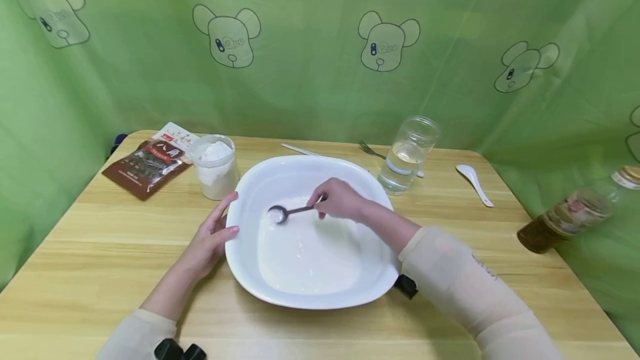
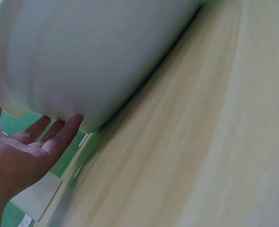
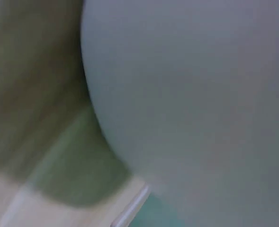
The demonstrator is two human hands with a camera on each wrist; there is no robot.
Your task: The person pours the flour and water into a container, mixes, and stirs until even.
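Note:
A large white basin (image 1: pixel 310 298) stands on the wooden table; its floor looks milky white, and I cannot tell whether liquid covers it. My right hand (image 1: pixel 340 199) grips the handle of a dark spoon (image 1: pixel 279 215) low inside the basin, with something white in the spoon's round bowl. On the basin's left side, my left hand (image 1: pixel 207 240) touches the rim. In the left wrist view its fingertips press the basin's outer wall (image 2: pixel 96 52). Only the blurred outside of the basin (image 3: pixel 186 104) fills the right wrist view, so the right hand is hidden there.
Left of the basin stand a jar of white powder (image 1: pixel 217 174) and a brown spice packet (image 1: pixel 145 168). Behind and right are a glass jar of clear liquid (image 1: pixel 402 163), a fork (image 1: pixel 369 150), a white spoon (image 1: pixel 472 179) and a dark-liquid bottle (image 1: pixel 547 229). Green curtain (image 1: pixel 310 99) surrounds the table.

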